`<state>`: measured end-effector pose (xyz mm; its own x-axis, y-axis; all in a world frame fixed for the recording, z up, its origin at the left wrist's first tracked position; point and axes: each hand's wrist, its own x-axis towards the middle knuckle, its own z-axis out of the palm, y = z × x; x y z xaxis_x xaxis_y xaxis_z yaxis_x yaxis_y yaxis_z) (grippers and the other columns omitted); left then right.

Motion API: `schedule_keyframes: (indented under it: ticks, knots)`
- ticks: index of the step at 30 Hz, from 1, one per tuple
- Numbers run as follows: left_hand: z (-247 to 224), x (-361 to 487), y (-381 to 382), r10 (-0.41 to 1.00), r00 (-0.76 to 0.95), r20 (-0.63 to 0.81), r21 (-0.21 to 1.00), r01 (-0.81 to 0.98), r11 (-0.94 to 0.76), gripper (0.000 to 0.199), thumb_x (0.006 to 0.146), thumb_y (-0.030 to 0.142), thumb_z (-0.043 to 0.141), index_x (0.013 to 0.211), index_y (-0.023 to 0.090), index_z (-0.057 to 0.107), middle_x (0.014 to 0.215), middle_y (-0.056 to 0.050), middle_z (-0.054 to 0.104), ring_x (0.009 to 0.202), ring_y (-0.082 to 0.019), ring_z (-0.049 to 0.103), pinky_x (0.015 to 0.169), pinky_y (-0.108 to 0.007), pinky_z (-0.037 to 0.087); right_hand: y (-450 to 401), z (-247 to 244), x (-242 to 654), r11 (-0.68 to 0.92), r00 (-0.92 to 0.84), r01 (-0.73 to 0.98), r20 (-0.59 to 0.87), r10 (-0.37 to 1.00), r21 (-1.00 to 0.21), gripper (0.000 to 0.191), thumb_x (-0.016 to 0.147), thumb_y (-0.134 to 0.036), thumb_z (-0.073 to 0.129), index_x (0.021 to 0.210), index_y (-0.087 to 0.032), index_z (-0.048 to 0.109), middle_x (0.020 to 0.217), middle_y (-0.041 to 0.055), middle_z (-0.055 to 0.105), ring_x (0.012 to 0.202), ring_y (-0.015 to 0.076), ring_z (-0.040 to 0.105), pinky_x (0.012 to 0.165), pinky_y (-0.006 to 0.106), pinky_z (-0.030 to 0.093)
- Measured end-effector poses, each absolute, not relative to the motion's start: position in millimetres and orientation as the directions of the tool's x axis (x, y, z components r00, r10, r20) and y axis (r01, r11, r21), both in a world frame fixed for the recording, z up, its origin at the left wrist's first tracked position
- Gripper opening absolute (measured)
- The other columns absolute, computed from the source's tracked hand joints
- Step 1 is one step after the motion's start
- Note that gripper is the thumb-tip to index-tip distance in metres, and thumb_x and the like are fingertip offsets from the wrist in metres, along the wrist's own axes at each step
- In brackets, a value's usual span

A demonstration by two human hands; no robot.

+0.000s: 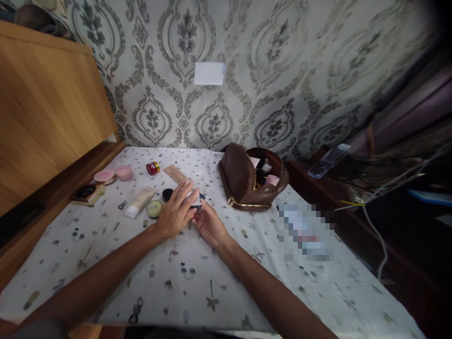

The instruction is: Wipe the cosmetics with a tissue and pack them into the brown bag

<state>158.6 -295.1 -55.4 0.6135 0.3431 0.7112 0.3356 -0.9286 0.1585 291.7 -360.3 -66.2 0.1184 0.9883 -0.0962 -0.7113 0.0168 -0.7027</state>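
Observation:
My left hand [176, 212] lies over a small white and dark blue item [195, 199], its fingers stretched out across it. My right hand [209, 223] holds the item's near edge between thumb and fingers. Just left of my left hand are a round jar with a pale green face [154, 208], a black round lid [167, 194] and a cream tube with a white cap [140, 202]. A flat beige tube [175, 174] lies behind the hands. Further left stand a red jar with a gold band [153, 168] and a pink jar [124, 173].
An open brown bag [243, 181] with cosmetics inside stands at the back right. A pink compact [104, 176] and a palette [86, 193] lie at the far left. A pixelated object [305, 231] is on the right. Beyond the edge are a clear bottle [328, 161] and cables.

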Motion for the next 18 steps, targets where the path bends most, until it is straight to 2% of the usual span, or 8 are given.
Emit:
schedule_keyframes:
  ticks: [2, 4, 7, 9, 12, 15, 18]
  knots:
    - [-56, 158, -297, 0.231, 0.677, 0.699, 0.034, 0.291, -0.956, 0.048, 0.102, 0.027, 0.043, 0.149, 0.017, 0.043, 0.150, -0.013, 0.051, 0.150, -0.032, 0.029, 0.113, -0.046, 0.044, -359, -69, 293, 0.011, 0.137, -0.719, -0.127, 0.982, -0.695, 0.029, 0.079, -0.046, 0.075, 0.094, -0.023, 0.066, 0.077, -0.0016, 0.071, 0.063, 0.0131, 0.064, 0.058, 0.024, 0.054]
    - [-56, 158, -299, 0.149, 0.718, 0.680, -0.036, 0.235, -0.971, 0.049, 0.102, 0.026, 0.044, 0.150, 0.017, 0.042, 0.148, -0.012, 0.055, 0.148, -0.029, 0.033, 0.113, -0.043, 0.045, -359, -71, 296, -0.013, 0.126, -0.727, -0.152, 0.980, -0.687, 0.031, 0.079, -0.048, 0.073, 0.095, -0.023, 0.066, 0.076, -0.0005, 0.070, 0.063, 0.0148, 0.063, 0.057, 0.026, 0.055]
    - [-54, 158, -299, 0.160, 0.699, 0.697, -0.005, 0.228, -0.974, 0.051, 0.102, 0.025, 0.043, 0.152, 0.017, 0.038, 0.148, -0.012, 0.054, 0.147, -0.028, 0.035, 0.116, -0.041, 0.041, -359, -73, 298, -0.021, 0.102, -0.729, -0.138, 0.985, -0.684, 0.030, 0.080, -0.048, 0.072, 0.093, -0.022, 0.066, 0.076, -0.0002, 0.069, 0.063, 0.0146, 0.061, 0.058, 0.026, 0.055]
    - [-52, 158, -299, 0.256, 0.644, 0.721, 0.095, 0.273, -0.957, 0.054, 0.102, 0.028, 0.042, 0.154, 0.017, 0.033, 0.151, -0.014, 0.049, 0.148, -0.029, 0.033, 0.117, -0.044, 0.039, -360, -71, 299, -0.005, 0.102, -0.727, -0.115, 0.988, -0.686, 0.027, 0.081, -0.047, 0.071, 0.093, -0.022, 0.066, 0.077, -0.0008, 0.069, 0.063, 0.0135, 0.061, 0.058, 0.025, 0.055]
    - [-50, 160, -297, 0.448, 0.558, 0.698, 0.330, 0.304, -0.894, 0.059, 0.101, 0.036, 0.046, 0.154, 0.017, 0.029, 0.151, -0.018, 0.044, 0.143, -0.032, 0.039, 0.113, -0.047, 0.041, -360, -69, 299, -0.007, 0.089, -0.736, -0.107, 0.990, -0.677, 0.027, 0.081, -0.047, 0.072, 0.091, -0.022, 0.066, 0.076, -0.0010, 0.068, 0.064, 0.0124, 0.062, 0.055, 0.022, 0.053]
    - [-48, 162, -295, 0.628, 0.503, 0.594, 0.607, 0.232, -0.760, 0.060, 0.095, 0.042, 0.055, 0.147, 0.017, 0.038, 0.136, -0.017, 0.054, 0.127, -0.030, 0.052, 0.106, -0.046, 0.045, -360, -68, 299, -0.003, 0.075, -0.698, -0.078, 0.994, -0.716, 0.031, 0.079, -0.050, 0.074, 0.088, -0.021, 0.065, 0.076, -0.0003, 0.069, 0.064, 0.0122, 0.064, 0.053, 0.021, 0.051]
    - [-45, 163, -292, 0.759, 0.480, 0.441, 0.836, 0.089, -0.542, 0.054, 0.087, 0.046, 0.065, 0.130, 0.017, 0.051, 0.116, -0.011, 0.062, 0.110, -0.026, 0.059, 0.098, -0.040, 0.049, -360, -67, 299, -0.005, 0.042, -0.645, -0.042, 0.998, -0.765, 0.035, 0.075, -0.050, 0.077, 0.088, -0.020, 0.064, 0.079, 0.0004, 0.070, 0.066, 0.0126, 0.067, 0.055, 0.021, 0.051]
